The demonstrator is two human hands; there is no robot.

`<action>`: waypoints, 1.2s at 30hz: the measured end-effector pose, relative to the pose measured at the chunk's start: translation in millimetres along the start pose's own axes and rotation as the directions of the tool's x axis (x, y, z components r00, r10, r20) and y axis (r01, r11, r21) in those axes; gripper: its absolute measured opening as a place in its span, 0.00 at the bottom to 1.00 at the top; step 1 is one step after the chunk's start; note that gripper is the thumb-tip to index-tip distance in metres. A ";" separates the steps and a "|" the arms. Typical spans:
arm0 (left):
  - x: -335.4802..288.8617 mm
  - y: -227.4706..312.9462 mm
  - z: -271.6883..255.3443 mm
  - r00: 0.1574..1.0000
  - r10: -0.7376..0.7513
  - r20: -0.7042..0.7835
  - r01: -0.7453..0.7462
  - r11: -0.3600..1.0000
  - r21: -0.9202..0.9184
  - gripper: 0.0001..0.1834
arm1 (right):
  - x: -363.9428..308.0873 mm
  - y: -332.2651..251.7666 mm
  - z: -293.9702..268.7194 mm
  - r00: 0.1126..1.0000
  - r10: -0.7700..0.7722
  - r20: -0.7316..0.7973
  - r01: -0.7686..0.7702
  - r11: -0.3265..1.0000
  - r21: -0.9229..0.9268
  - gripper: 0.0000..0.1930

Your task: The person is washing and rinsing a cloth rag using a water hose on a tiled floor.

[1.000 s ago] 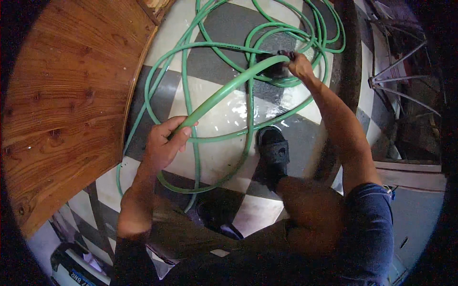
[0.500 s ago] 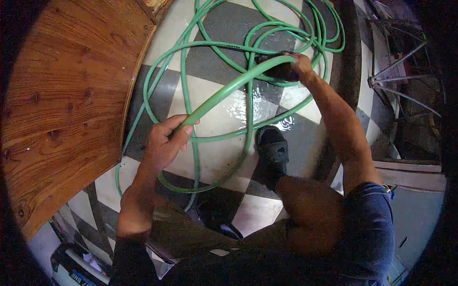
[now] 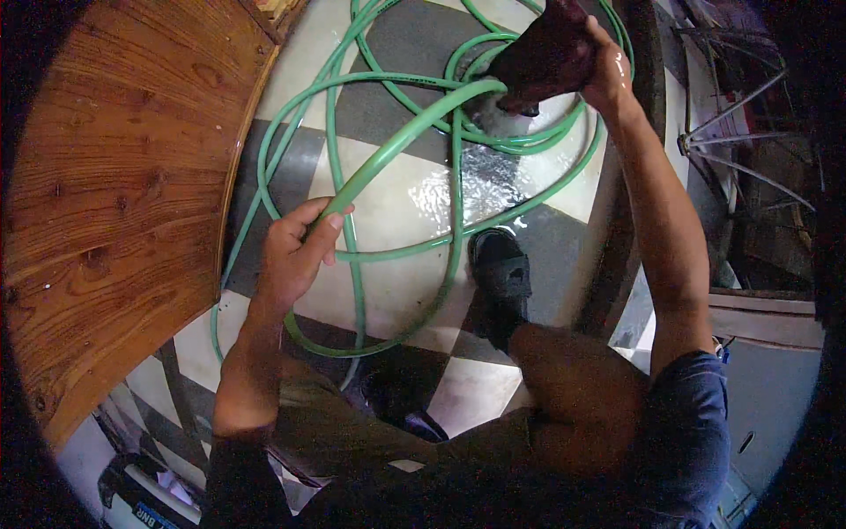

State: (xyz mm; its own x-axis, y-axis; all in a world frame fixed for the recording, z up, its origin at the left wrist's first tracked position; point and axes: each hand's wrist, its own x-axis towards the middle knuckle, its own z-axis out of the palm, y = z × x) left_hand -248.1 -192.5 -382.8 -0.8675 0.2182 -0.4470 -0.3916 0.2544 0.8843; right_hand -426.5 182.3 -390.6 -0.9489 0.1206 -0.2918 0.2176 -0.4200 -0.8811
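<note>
My left hand [image 3: 295,253] is closed around a green garden hose [image 3: 388,160], the thumb along its side. From there the hose slants up to the right, and its far end meets a dark maroon cloth-like thing [image 3: 551,60]. That thing is in my right hand [image 3: 608,69], which grips its right edge with the thumb on top. Its exact kind is hard to make out. Water [image 3: 493,181] glistens and ripples on the floor below it.
More green hose lies in loops [image 3: 339,79] over the black-and-white checkered floor [image 3: 388,198]. A wooden panel [image 3: 132,194] stands at the left. My foot in a dark slipper [image 3: 502,273] is by the wet patch. Metal rods [image 3: 740,137] stand at the right.
My right hand has risen up and to the right, lifting the dark maroon cloth-like thing into fuller view. My left hand and the hose have shifted slightly up and left.
</note>
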 end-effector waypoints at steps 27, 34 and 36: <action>-5.6 0.0 -0.5 1.000 0.010 -0.012 -0.010 0.999 0.053 0.13 | 2.2 116.5 -86.0 0.951 -0.026 0.308 0.304 -0.108 -0.947 0.13; -12.4 2.4 -7.4 1.000 -0.010 0.027 0.008 0.996 0.085 0.12 | -5.2 129.6 -67.0 0.901 0.195 0.388 0.388 0.040 -0.921 0.24; -10.6 -3.8 -3.8 1.000 0.030 0.006 -0.030 0.996 0.089 0.13 | 1.3 173.2 -91.7 0.935 0.103 0.338 0.353 -0.225 -0.908 0.37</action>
State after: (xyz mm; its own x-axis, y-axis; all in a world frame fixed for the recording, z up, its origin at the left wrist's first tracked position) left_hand -238.6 -199.3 -381.0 -0.8770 0.2312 -0.4211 -0.3363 0.3306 0.8818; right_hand -369.0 192.1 -577.7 -0.9425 -0.2347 -0.2380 -0.1762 0.9539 -0.2430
